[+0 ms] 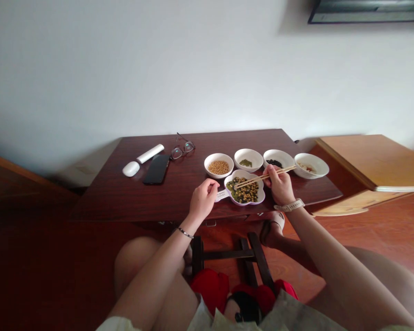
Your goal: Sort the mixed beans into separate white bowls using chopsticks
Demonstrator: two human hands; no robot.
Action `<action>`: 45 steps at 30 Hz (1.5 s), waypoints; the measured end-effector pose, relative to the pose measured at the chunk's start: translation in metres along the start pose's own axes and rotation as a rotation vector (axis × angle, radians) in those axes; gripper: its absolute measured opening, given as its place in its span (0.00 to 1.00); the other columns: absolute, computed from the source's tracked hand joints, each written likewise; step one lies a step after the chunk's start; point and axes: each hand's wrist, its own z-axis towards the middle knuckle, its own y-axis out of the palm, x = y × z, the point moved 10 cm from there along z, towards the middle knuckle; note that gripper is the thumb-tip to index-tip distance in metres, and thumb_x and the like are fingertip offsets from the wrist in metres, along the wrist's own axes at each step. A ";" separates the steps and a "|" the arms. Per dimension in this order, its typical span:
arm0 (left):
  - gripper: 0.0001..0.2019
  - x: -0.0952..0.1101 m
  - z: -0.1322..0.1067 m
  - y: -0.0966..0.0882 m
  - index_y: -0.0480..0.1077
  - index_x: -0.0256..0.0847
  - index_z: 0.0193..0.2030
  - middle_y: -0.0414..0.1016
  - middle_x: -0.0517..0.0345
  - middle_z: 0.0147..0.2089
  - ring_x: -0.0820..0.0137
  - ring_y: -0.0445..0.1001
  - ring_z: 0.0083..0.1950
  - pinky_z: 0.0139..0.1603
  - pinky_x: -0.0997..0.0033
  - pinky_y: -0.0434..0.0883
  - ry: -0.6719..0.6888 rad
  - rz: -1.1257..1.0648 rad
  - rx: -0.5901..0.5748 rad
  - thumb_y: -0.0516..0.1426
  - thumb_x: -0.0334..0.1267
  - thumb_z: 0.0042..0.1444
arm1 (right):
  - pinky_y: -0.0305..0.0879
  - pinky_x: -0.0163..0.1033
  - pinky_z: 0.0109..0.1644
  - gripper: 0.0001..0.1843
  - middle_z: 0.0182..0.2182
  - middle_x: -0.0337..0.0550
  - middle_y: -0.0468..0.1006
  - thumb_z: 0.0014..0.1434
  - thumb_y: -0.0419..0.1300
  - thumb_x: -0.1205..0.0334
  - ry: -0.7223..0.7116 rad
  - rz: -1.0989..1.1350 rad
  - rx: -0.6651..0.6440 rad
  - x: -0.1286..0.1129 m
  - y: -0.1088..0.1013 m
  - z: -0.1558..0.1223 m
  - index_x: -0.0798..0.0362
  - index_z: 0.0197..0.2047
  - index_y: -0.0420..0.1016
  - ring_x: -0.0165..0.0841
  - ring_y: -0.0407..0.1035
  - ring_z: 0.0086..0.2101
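Observation:
My right hand (279, 185) is closed around a pair of wooden chopsticks (262, 178). Their tips reach into a white, scallop-edged dish (262, 195) holding a mix of yellow beans, small green beans and dark pieces. My left hand (203, 197) has its fingers curled beside the dish's short handle (222, 196); whether anything is between them is hidden. Behind the dish stand a bowl of yellow beans (218, 167), a bowl with some small green beans (245, 163) and a bowl with black beans (274, 162), partly behind my right hand. A bowl with pale pieces (306, 167) is at the right.
On the left of the dark wooden table (186, 193) lie a black phone (157, 169), eyeglasses (182, 150), a white stick-shaped object (151, 153) and a white rounded object (131, 168). A light wooden cabinet (369, 158) adjoins the right side. Behind is a wall (193, 69).

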 end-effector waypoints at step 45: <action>0.13 0.002 -0.006 -0.006 0.80 0.43 0.47 0.86 0.55 0.41 0.67 0.81 0.35 0.32 0.74 0.70 -0.089 -0.073 -0.043 0.58 0.47 0.75 | 0.65 0.38 0.28 0.29 0.25 0.41 0.77 0.75 0.62 0.32 0.137 0.007 0.016 -0.013 -0.011 -0.011 0.48 0.36 0.78 0.33 0.69 0.25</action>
